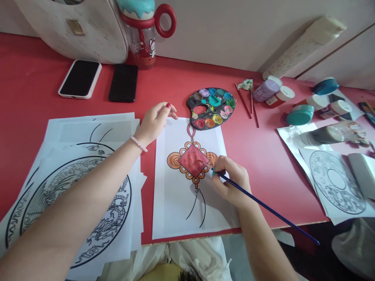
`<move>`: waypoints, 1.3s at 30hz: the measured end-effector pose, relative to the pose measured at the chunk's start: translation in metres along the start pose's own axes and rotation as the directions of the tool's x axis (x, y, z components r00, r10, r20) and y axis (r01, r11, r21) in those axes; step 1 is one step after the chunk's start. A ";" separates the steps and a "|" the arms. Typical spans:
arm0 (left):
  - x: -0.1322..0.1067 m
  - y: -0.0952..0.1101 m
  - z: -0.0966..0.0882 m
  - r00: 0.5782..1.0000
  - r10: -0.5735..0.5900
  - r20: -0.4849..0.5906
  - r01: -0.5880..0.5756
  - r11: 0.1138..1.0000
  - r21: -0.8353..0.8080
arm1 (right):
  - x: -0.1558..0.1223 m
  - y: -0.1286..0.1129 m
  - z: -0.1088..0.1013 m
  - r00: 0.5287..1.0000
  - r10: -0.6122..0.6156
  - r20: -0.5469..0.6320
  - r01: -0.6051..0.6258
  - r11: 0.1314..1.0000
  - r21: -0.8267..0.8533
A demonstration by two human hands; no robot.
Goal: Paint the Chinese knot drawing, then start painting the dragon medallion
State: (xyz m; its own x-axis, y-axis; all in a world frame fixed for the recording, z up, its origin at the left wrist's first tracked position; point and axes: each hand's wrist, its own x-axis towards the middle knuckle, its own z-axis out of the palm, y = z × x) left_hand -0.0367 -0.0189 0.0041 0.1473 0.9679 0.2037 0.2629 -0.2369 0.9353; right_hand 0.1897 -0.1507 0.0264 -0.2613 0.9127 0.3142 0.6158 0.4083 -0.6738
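Note:
My right hand [231, 179] grips a paintbrush [263, 205] with a long dark blue handle. The bristle end touches the red diamond in the middle of a knot drawing [193, 158] on white paper [172, 203]. Orange fills the loops around the diamond, while two curved lines below are uncoloured. My left hand [156, 123] lies by the upper left corner of this sheet, fingers loosely bent and apart, holding nothing. Just past the sheet's top edge sits a black paint palette [193, 95] with wells of several colours.
Sheets with round line drawings [117, 230] lie under my left forearm. At the back are two phones [80, 78], a cup [143, 43] and a white bag [96, 23]. Brushes [243, 101], paint jars [268, 89] and another printed sheet [335, 183] are to the right.

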 end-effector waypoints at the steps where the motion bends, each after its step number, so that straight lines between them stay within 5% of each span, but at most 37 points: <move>1: 0.000 0.000 0.000 1.000 0.001 -0.002 -0.001 1.000 0.005 | 0.000 0.000 0.000 1.000 0.001 0.002 -0.001 1.000 0.005; 19: 0.000 -0.001 0.000 1.000 0.006 0.002 -0.006 1.000 0.009 | -0.001 0.000 -0.001 0.999 -0.032 0.033 0.027 0.988 0.151; 39: 0.000 -0.001 0.000 1.000 -0.022 0.002 0.022 0.999 -0.040 | 0.000 0.000 0.003 0.995 -0.089 0.053 0.082 0.990 0.118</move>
State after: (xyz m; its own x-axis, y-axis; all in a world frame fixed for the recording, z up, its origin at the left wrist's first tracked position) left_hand -0.0369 -0.0190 0.0031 0.1437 0.9727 0.1822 0.2278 -0.2117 0.9504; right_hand 0.1875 -0.1509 0.0244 -0.3542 0.8724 0.3368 0.5005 0.4811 -0.7198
